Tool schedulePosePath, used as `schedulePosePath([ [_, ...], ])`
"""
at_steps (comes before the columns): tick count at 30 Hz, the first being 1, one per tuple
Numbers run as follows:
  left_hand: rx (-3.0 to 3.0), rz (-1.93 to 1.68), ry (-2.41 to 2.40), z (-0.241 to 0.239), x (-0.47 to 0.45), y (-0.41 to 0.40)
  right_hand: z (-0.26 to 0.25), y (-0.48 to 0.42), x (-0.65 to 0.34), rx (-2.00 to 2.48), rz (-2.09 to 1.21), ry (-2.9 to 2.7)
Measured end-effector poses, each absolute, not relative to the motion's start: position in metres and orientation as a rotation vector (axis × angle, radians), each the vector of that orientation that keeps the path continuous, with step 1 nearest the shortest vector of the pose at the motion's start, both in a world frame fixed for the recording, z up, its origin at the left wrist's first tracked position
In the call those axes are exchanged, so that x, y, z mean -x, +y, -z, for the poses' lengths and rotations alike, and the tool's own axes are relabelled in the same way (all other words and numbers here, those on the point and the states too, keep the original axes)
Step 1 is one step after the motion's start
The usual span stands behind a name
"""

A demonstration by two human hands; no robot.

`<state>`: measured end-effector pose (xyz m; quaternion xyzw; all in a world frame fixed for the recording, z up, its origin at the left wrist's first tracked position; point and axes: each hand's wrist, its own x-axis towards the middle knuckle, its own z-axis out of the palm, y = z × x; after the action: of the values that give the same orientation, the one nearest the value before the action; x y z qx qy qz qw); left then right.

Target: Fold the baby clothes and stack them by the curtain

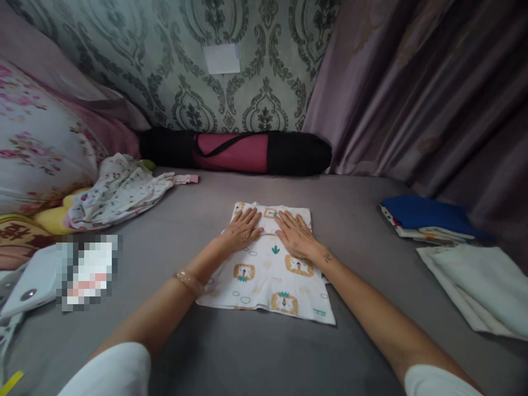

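A white cloth garment (264, 275) printed with orange lion faces and green leaves lies flat on the grey sheet, its far end folded over toward me. My left hand (244, 230) rests palm down on the left of that folded band, fingers stretched out. On the right of the band, my right hand (297, 235) presses flat as well, fingers pointing away from me. Both hands touch the cloth without gripping it. The garment's near edge spreads wider than its far end, and its exact kind is not clear.
Folded blue cloth (429, 213) and pale folded cloth (482, 283) lie at the right. A crumpled patterned garment (124, 192), a floral pillow (41, 148) and a white device (35, 280) are at the left. A black and red long bag (235, 152) lies along the wall.
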<state>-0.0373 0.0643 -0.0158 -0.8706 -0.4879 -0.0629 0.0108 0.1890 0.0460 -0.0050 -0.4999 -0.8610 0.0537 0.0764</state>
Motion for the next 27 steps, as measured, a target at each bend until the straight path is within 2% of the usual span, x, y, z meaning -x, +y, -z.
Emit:
schedulePosePath([
  [7, 2.765, 0.088, -1.631, 0.017, 0.036, 0.063, 0.008, 0.046, -0.189, 1.531, -0.273, -2.582],
  [16, 2.887, 0.354, -1.614, -0.017, 0.096, -0.019, -0.023, -0.036, -0.246, 1.350, -0.381, -2.344],
  [22, 2.729, 0.586, -2.066, -0.015, 0.147, -0.090, -0.031, -0.108, -0.283, 1.761, -0.659, -2.208],
  [27, 2.719, 0.621, -2.239, -0.010, 0.151, -0.118, -0.032, -0.139, -0.276, 1.755, -0.769, -2.093],
])
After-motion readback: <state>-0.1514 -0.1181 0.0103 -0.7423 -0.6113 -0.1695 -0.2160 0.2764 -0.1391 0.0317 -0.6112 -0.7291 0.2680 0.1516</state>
